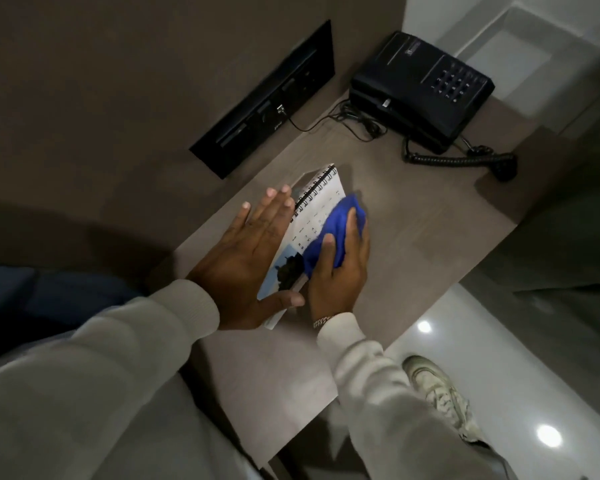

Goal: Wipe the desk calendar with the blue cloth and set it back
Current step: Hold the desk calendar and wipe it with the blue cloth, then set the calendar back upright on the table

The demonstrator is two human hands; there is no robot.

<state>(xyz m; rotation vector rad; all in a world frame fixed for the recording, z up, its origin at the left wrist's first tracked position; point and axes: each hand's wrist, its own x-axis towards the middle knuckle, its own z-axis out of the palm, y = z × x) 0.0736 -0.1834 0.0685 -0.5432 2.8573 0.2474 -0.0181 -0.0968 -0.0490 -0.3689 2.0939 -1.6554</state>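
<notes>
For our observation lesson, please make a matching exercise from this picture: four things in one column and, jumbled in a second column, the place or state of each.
Column one:
1. blue cloth
2. left hand
3. telephone
4. desk calendar

Column two:
A. flat and open against the calendar's left side
B. at the far end of the desk, cord coiled beside it
C. bunched under the right hand
D. between the two hands, spiral binding uppermost

Pairs: 1-C, 2-A, 3-B, 4-D

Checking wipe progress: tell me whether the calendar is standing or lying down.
Standing: the calendar has its spiral ridge on top, braced by the left hand.
</notes>
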